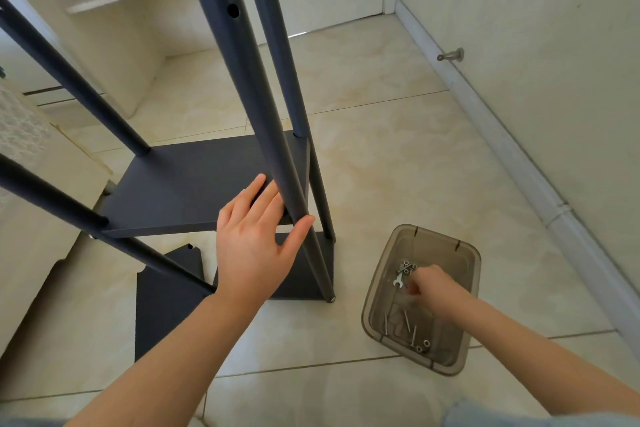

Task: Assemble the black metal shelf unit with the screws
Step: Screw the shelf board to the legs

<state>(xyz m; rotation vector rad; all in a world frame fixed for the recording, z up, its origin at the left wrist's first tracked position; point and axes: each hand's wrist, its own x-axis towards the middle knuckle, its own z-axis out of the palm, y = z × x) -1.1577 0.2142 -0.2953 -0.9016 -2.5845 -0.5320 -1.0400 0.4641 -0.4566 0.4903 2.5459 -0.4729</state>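
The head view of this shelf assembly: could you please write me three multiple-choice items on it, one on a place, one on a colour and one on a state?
1. Where does the small wrench lie? A on a chair; B in the translucent tub; C on a table.
2. What colour are the shelf unit's posts? A white; B red; C dark grey-black.
3. How is the left hand? A clenched in a fist; B open, fingers straight beside a post; C gripping a screwdriver.
Answers: 1 B, the wrench shows inside the tub; 2 C, every post is dark; 3 B, its fingers are straight and hold nothing.
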